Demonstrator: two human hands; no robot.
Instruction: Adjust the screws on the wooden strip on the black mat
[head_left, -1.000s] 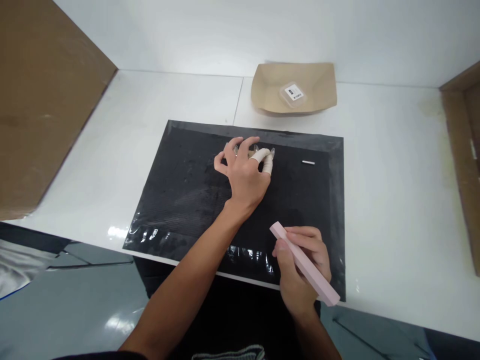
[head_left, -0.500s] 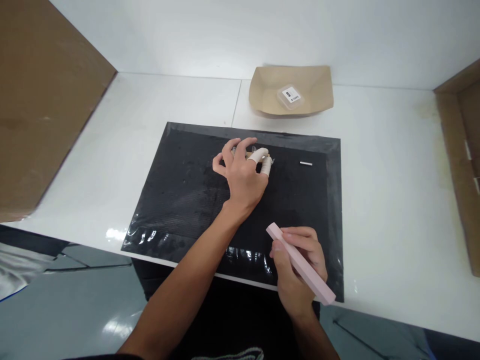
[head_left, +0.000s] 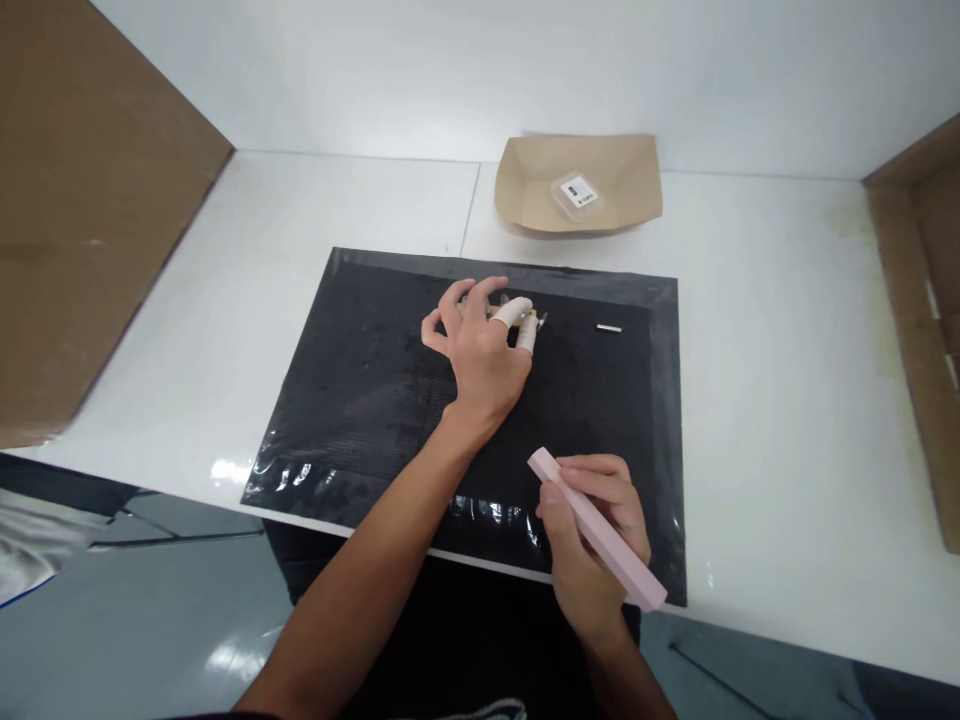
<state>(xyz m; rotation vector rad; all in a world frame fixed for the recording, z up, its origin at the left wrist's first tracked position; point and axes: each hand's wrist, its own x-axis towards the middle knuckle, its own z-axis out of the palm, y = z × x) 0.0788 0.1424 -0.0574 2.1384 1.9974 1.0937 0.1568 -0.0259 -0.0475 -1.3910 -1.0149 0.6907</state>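
A long pink bar [head_left: 596, 528] is held in the right hand [head_left: 592, 540], with the fingers closed around it; the bar lies slanted across the hand, and its upper end points toward the middle of the black mat [head_left: 360, 380]. This hand is placed over the near right part of the mat. The left hand [head_left: 480, 345] is reached out to the far middle part of the mat, with the fingers curled down on a small object [head_left: 534, 321] that is mostly hidden under them, so it cannot be told what it is. White covers are worn on two fingertips [head_left: 514, 312] of this hand. A small white piece [head_left: 608, 327] is seen on the mat, to the right of the left hand and apart from it. Behind the mat, on the white table [head_left: 787, 330], a brown paper tray [head_left: 630, 190] is placed, and a small clear box with a label [head_left: 576, 194] is kept in it.
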